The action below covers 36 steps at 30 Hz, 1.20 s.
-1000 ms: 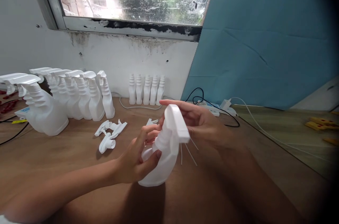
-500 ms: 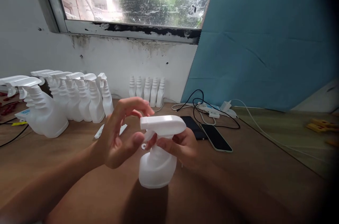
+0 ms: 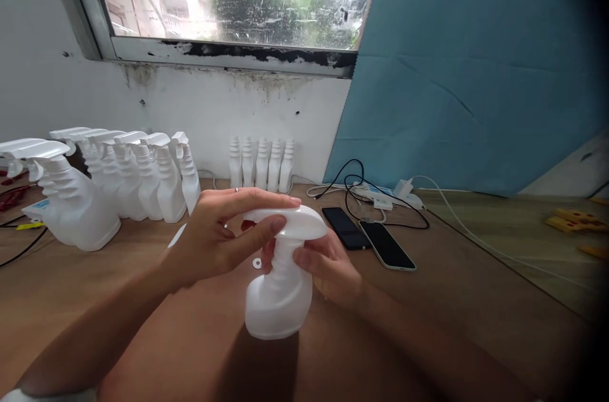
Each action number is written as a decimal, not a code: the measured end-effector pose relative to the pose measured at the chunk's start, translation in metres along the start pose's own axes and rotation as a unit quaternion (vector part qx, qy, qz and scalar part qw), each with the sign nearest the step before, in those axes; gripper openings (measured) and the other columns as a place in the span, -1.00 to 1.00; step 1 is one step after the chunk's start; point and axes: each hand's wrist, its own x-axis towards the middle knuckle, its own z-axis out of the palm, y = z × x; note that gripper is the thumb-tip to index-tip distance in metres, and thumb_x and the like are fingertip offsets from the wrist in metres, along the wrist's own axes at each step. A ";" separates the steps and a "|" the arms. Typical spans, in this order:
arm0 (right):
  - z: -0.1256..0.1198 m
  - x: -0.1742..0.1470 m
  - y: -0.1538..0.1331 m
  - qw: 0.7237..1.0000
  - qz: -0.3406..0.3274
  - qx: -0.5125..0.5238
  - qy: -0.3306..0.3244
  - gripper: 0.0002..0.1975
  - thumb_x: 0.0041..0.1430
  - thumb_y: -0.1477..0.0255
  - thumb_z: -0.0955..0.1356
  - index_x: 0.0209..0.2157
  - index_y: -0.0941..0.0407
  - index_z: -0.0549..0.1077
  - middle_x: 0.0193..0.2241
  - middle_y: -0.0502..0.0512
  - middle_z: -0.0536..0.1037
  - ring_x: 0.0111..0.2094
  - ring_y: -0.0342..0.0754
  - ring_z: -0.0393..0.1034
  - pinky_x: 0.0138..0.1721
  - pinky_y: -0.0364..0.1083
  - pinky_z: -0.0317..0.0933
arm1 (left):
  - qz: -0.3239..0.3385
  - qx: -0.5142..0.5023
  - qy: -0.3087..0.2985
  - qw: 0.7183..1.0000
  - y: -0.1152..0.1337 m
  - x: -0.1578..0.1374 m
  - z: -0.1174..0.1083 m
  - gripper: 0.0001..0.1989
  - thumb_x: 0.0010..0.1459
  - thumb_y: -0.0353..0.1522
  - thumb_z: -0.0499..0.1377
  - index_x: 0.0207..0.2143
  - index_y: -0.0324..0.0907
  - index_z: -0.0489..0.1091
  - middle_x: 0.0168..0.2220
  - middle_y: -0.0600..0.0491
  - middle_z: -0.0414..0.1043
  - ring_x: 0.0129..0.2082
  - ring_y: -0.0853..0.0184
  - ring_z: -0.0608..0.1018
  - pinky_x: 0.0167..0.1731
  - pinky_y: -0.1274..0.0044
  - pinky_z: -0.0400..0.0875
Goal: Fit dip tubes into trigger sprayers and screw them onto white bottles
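A white spray bottle [image 3: 278, 304] stands upright on the brown table in front of me, its trigger head [image 3: 302, 222] seated on the neck. My left hand [image 3: 223, 234] is closed over the nozzle end of that head, thumb along the near side and fingers across the top. My right hand [image 3: 328, 265] wraps the neck just below the head, with its thumb on the near side. The trigger is mostly hidden behind my left hand. A small white ring [image 3: 257, 263] lies on the table just behind the bottle.
Several spray bottles with heads [image 3: 164, 180] stand at the left. Several headless bottles [image 3: 262, 164] line the wall. Two phones [image 3: 387, 245] [image 3: 345, 227] lie at the right, near a power strip [image 3: 404, 199] and tangled cables. Yellow objects [image 3: 571, 223] sit far right.
My left hand has gone from spread beside the nozzle to closed on the trigger head. The head has turned slightly. My right hand keeps its hold on the neck.
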 end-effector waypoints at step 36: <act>-0.002 -0.002 0.004 1.000 -0.004 0.012 0.016 -0.55 0.05 0.33 0.46 -0.08 0.17 0.29 -0.38 0.14 0.56 -0.34 -0.03 0.48 -0.33 -0.06 0.35 | 0.003 -0.021 -0.021 1.000 0.005 -0.002 0.000 -0.77 0.18 -0.48 0.21 -0.09 -0.21 0.49 -0.35 0.03 0.58 -0.55 0.46 0.55 -0.55 0.65 0.47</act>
